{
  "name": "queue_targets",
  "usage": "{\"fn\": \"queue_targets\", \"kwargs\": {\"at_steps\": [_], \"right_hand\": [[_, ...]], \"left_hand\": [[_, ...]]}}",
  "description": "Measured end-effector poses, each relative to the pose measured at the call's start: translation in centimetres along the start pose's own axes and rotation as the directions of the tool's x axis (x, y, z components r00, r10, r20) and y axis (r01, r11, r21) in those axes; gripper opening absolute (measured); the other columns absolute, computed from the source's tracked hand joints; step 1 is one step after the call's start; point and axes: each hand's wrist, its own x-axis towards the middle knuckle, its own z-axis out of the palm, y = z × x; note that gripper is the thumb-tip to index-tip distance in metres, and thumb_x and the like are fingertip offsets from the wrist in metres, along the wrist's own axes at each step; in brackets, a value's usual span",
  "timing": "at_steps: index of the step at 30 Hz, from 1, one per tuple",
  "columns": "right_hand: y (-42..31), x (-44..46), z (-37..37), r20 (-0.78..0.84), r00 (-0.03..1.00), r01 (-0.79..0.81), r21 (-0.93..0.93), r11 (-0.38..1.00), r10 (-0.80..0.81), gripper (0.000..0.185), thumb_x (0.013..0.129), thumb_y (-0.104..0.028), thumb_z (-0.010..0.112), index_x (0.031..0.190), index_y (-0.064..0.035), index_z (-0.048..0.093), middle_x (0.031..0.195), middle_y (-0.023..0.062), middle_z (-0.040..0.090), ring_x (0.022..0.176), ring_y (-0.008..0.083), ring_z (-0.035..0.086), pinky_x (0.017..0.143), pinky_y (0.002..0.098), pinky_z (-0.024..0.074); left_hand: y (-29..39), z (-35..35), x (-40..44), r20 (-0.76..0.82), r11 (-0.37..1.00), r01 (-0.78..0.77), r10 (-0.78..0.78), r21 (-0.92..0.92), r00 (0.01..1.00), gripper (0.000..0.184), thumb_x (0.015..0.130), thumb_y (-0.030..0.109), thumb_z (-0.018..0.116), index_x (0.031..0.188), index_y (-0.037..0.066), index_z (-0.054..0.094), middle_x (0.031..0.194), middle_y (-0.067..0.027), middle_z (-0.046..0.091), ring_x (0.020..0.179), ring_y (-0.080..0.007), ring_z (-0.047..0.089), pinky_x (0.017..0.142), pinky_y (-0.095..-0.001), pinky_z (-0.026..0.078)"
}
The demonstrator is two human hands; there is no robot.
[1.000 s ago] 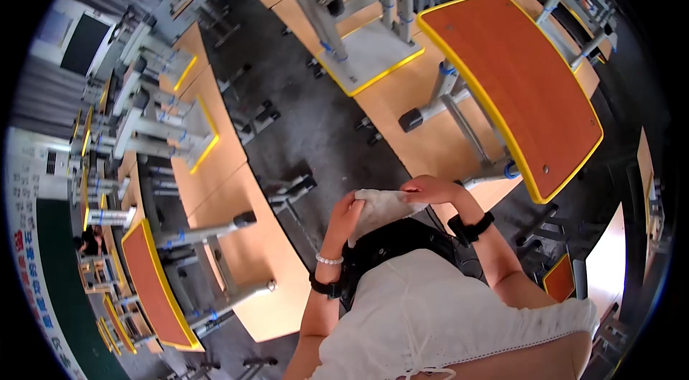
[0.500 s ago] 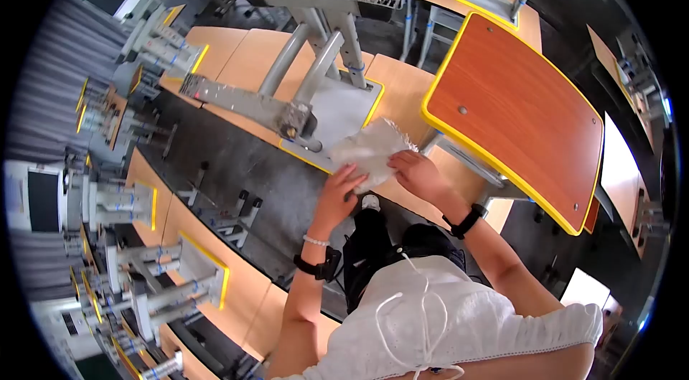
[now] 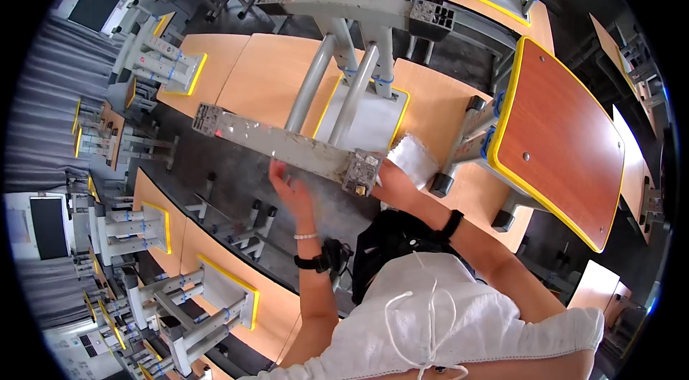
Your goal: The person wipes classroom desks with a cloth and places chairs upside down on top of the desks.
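Observation:
An upside-down grey metal stool (image 3: 276, 139) rests over a desk, its yellow-edged seat (image 3: 362, 118) low and its foot bars up. My right hand (image 3: 392, 180) is closed at the near bar's right end cap, its fingertips hidden behind the cap. Below the middle of that same bar, my left hand (image 3: 293, 192) is raised with its fingers apart; whether a fingertip touches the bar I cannot tell. A crumpled pale cloth (image 3: 415, 159) lies on the desk, just beyond my right hand.
To the right stands another stool with a brown, yellow-edged board (image 3: 563, 143) and black-capped feet. Wooden desks (image 3: 258, 82) run behind and along the left, bearing more upturned stools (image 3: 222, 294). Dark floor (image 3: 230, 193) shows between the rows.
Both hands have let go of the cloth, which now lies on the desk. The upturned stool has turned and shifted rightward, and my right hand has gone to its foot bar.

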Motion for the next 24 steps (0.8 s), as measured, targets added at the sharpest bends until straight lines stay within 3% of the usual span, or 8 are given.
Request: {"fn": "queue_targets", "kwargs": {"at_steps": [4, 5, 7, 9, 14, 17, 20, 24], "right_hand": [[-1.7, 3.4, 2.1, -0.034, 0.998, -0.032, 0.405, 0.914, 0.050, 0.037, 0.068, -0.012, 0.060, 0.103, -0.0038, 0.054, 0.099, 0.0145, 0.056, 0.095, 0.0314, 0.053, 0.081, 0.0353, 0.0445], [-1.8, 4.0, 2.0, -0.110, 0.992, 0.091, 0.239, 0.967, -0.066, 0.025, 0.066, -0.014, 0.060, 0.089, -0.0045, 0.057, 0.091, 0.0124, 0.058, 0.089, 0.0299, 0.055, 0.077, 0.0348, 0.0459], [-1.9, 4.3, 1.7, -0.081, 0.993, 0.096, 0.103, 0.990, -0.088, 0.024, 0.065, -0.017, 0.059, 0.086, -0.0056, 0.056, 0.088, 0.0120, 0.058, 0.086, 0.0292, 0.055, 0.075, 0.0350, 0.0464], [-2.3, 4.5, 1.5, -0.082, 0.990, 0.114, -0.058, 0.992, -0.119, 0.020, 0.066, -0.021, 0.057, 0.081, -0.0071, 0.055, 0.082, 0.0097, 0.057, 0.083, 0.0280, 0.055, 0.070, 0.0354, 0.0476], [-2.2, 4.9, 1.1, 0.029, 0.998, 0.066, -0.215, 0.974, -0.061, 0.019, 0.066, -0.022, 0.057, 0.079, -0.0086, 0.054, 0.080, 0.0074, 0.056, 0.083, 0.0263, 0.056, 0.065, 0.0351, 0.0488], [-2.8, 4.8, 0.9, 0.041, 0.998, 0.055, -0.257, 0.965, -0.046, 0.019, 0.066, -0.022, 0.057, 0.080, -0.0094, 0.055, 0.081, 0.0069, 0.056, 0.084, 0.0257, 0.056, 0.065, 0.0356, 0.0491], [-1.8, 5.6, 2.7, -0.012, 1.000, -0.004, -0.226, 0.974, 0.001, 0.022, 0.066, -0.024, 0.057, 0.081, -0.0085, 0.056, 0.083, 0.0080, 0.058, 0.084, 0.0263, 0.057, 0.066, 0.0366, 0.0487], [-2.3, 8.8, 4.2, -0.023, 0.997, -0.079, -0.174, 0.982, 0.077, 0.028, 0.066, -0.029, 0.060, 0.084, -0.0080, 0.057, 0.085, 0.0090, 0.058, 0.083, 0.0281, 0.057, 0.067, 0.0372, 0.0481]], "left_hand": [[2.7, 0.0, 4.0, 0.011, 0.957, -0.043, 0.048, -0.288, 0.999, 0.053, 0.076, 0.005, 0.051, 0.126, 0.000, 0.033, 0.122, -0.0133, 0.042, 0.113, -0.0232, 0.041, 0.095, -0.0335, 0.031], [2.9, 0.1, 4.6, 0.051, 0.939, -0.041, 0.062, -0.341, 0.997, 0.054, 0.078, 0.007, 0.052, 0.128, 0.001, 0.032, 0.122, -0.0133, 0.042, 0.114, -0.0231, 0.041, 0.097, -0.0337, 0.030], [-2.9, -0.1, 6.5, 0.132, 0.988, -0.131, 0.140, -0.079, 0.981, 0.053, 0.079, 0.009, 0.052, 0.128, 0.000, 0.034, 0.123, -0.0135, 0.042, 0.114, -0.0220, 0.041, 0.097, -0.0337, 0.031], [-3.4, -0.1, 7.2, 0.169, 0.988, -0.155, 0.156, -0.019, 0.973, 0.051, 0.080, 0.010, 0.053, 0.127, -0.002, 0.036, 0.124, -0.0141, 0.042, 0.114, -0.0214, 0.041, 0.097, -0.0335, 0.031], [-4.1, 1.2, 5.6, 0.115, 0.977, 0.003, 0.022, -0.214, 0.993, 0.046, 0.080, 0.011, 0.054, 0.121, -0.006, 0.040, 0.122, -0.0152, 0.047, 0.108, -0.0238, 0.047, 0.093, -0.0338, 0.037], [-4.1, 1.6, 4.7, 0.135, 0.860, 0.267, -0.231, -0.436, 0.964, 0.042, 0.081, 0.012, 0.051, 0.118, -0.006, 0.042, 0.114, -0.0137, 0.052, 0.101, -0.0240, 0.052, 0.089, -0.0337, 0.041], [-7.3, 0.9, 7.5, 0.242, 0.987, -0.076, 0.110, -0.145, 0.964, 0.034, 0.084, 0.014, 0.048, 0.112, -0.005, 0.047, 0.107, -0.0127, 0.056, 0.094, -0.0225, 0.055, 0.083, -0.0322, 0.045], [-11.5, 0.7, 13.7, 0.370, 0.811, 0.324, -0.144, -0.487, 0.918, 0.030, 0.087, 0.018, 0.045, 0.109, -0.002, 0.050, 0.101, -0.0104, 0.057, 0.090, -0.0194, 0.056, 0.079, -0.0301, 0.046]]}}
